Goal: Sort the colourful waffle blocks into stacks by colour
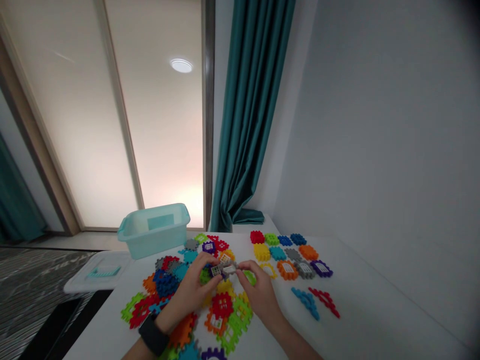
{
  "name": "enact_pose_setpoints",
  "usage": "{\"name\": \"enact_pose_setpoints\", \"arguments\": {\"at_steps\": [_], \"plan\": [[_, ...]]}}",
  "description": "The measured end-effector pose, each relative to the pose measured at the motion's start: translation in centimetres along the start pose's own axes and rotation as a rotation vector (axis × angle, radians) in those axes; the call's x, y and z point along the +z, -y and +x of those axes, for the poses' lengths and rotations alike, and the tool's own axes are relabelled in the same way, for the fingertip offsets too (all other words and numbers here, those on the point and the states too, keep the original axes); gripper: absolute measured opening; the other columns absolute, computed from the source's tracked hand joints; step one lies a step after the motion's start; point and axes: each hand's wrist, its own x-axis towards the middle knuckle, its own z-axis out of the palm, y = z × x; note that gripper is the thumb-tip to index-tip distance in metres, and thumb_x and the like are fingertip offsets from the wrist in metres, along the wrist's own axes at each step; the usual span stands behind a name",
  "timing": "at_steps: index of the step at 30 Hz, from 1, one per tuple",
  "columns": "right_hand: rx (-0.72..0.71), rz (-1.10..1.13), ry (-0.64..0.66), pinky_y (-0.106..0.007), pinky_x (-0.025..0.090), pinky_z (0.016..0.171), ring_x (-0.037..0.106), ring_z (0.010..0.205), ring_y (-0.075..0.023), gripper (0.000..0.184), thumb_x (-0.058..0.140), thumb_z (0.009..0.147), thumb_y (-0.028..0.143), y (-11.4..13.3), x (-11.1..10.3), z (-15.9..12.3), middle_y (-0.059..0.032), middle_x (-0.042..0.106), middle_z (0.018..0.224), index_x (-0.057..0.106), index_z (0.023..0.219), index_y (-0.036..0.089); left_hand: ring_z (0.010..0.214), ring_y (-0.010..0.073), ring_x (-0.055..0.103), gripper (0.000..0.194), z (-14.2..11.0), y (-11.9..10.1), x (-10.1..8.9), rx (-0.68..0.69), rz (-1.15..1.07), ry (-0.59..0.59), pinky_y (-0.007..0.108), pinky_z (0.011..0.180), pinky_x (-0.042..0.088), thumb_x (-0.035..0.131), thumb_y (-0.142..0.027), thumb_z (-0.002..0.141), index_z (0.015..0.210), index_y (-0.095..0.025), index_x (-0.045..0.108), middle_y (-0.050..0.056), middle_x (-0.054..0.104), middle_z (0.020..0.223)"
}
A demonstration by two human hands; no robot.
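Above the heap of colourful notched interlocking tiles, both hands meet at a small grey interlocking tile [229,269] with a pale middle. My right hand [258,290] pinches its right side between thumb and fingers. My left hand [197,285], on the arm with a black watch [153,334], is closed at the tile's left side, near a dark piece with a white grid window [215,270]; whether that piece is joined to the grey tile I cannot tell. Under and between the hands lie a red tile [222,304], green tiles [240,312] and yellow ones, partly covered.
Stacks of tiles, among them a yellow stack [261,252] and an orange stack [287,270], stand in rows at the right. Nearer lie blue [306,302] and red [325,301] lattice pieces. A teal bin [155,230] stands at back left, its pale lid [98,270] beside it.
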Motion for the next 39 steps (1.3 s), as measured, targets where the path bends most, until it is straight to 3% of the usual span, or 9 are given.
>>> {"name": "enact_pose_setpoints", "arguments": {"at_steps": [3, 6, 12, 16, 22, 25, 28, 32, 39], "plan": [[0.150, 0.147, 0.055, -0.034, 0.054, 0.078, 0.068, 0.084, -0.0239, 0.021, 0.064, 0.090, 0.040, 0.0, 0.6, -0.2, -0.0055, 0.071, 0.085, 0.068, 0.086, 0.019, 0.099, 0.0242, 0.060, 0.008, 0.1, 0.5, 0.3, -0.012, -0.021, -0.014, 0.038, 0.090, 0.048, 0.060, -0.029, 0.091, 0.093, -0.021, 0.061, 0.007, 0.061, 0.101], [0.204, 0.218, 0.109, -0.034, 0.053, 0.078, 0.067, 0.082, -0.0236, 0.024, 0.065, 0.089, 0.043, 0.4, 1.1, -0.4, -0.0059, 0.071, 0.085, 0.067, 0.084, 0.019, 0.098, 0.0237, 0.060, 0.011, 0.2, 0.8, 0.6, -0.040, -0.053, -0.016, 0.038, 0.090, 0.048, 0.059, -0.029, 0.092, 0.086, -0.020, 0.061, 0.007, 0.060, 0.100], [0.163, 0.159, 0.118, -0.035, 0.052, 0.083, 0.067, 0.087, -0.0238, 0.015, 0.065, 0.086, 0.033, 1.2, 1.0, -0.6, -0.0050, 0.071, 0.088, 0.068, 0.093, 0.020, 0.101, 0.0230, 0.059, 0.019, 0.1, 1.1, 0.5, -0.105, -0.103, 0.026, 0.038, 0.096, 0.046, 0.056, -0.032, 0.094, 0.081, -0.020, 0.061, 0.007, 0.057, 0.102], [0.122, 0.086, 0.122, -0.035, 0.051, 0.089, 0.066, 0.088, -0.0222, 0.028, 0.062, 0.084, 0.026, 1.0, 0.4, -0.4, -0.0017, 0.069, 0.086, 0.067, 0.112, 0.021, 0.105, 0.0227, 0.058, 0.016, 0.0, 1.0, 0.3, -0.091, -0.058, 0.110, 0.037, 0.099, 0.045, 0.058, -0.032, 0.094, 0.083, -0.020, 0.062, 0.006, 0.056, 0.107], [0.110, 0.013, 0.170, -0.035, 0.050, 0.087, 0.066, 0.088, -0.0230, 0.016, 0.063, 0.083, 0.026, 0.7, 0.3, -0.3, -0.0033, 0.070, 0.087, 0.072, 0.097, 0.022, 0.102, 0.0225, 0.060, 0.012, 0.0, 0.5, 0.4, -0.046, 0.007, 0.123, 0.036, 0.093, 0.048, 0.058, -0.027, 0.093, 0.082, -0.021, 0.061, 0.006, 0.058, 0.105], [0.152, 0.044, 0.148, -0.034, 0.050, 0.081, 0.066, 0.085, -0.0226, 0.011, 0.065, 0.083, 0.029, 0.7, 0.6, -0.4, -0.0030, 0.070, 0.083, 0.069, 0.089, 0.021, 0.101, 0.0241, 0.060, 0.005, 0.0, 0.5, 0.4, -0.020, 0.104, 0.046, 0.038, 0.091, 0.049, 0.061, -0.026, 0.091, 0.092, -0.022, 0.060, 0.007, 0.060, 0.104], [0.212, 0.135, 0.102, -0.032, 0.051, 0.077, 0.067, 0.081, -0.0221, 0.016, 0.067, 0.084, 0.036, 0.6, 0.8, -0.4, -0.0032, 0.070, 0.081, 0.066, 0.084, 0.020, 0.105, 0.0288, 0.059, 0.026, -0.2, 0.6, 0.2, 0.034, 0.298, -0.006, 0.044, 0.092, 0.048, 0.072, -0.029, 0.082, 0.103, -0.022, 0.059, 0.008, 0.062, 0.108], [0.319, 0.277, 0.053, -0.033, 0.052, 0.073, 0.068, 0.078, -0.0229, 0.032, 0.073, 0.080, 0.050, 0.2, 1.0, -0.3, -0.0032, 0.071, 0.077, 0.062, 0.081, 0.020, 0.107, 0.0324, 0.059, 0.046, -0.5, 0.7, 0.3, 0.130, 0.500, 0.012, 0.047, 0.093, 0.047, 0.082, -0.030, 0.072, 0.111, -0.023, 0.058, 0.009, 0.064, 0.112], [0.423, 0.405, 0.094, -0.033, 0.052, 0.067, 0.069, 0.076, -0.0242, 0.041, 0.075, 0.077, 0.058, 0.3, 1.5, -0.6, -0.0028, 0.071, 0.073, 0.058, 0.079, 0.021, 0.105, 0.0334, 0.060, 0.043, -0.4, 0.8, 0.2, 0.199, 0.643, 0.015, 0.048, 0.091, 0.048, 0.080, -0.029, 0.074, 0.112, -0.024, 0.061, 0.010, 0.064, 0.113]]}}
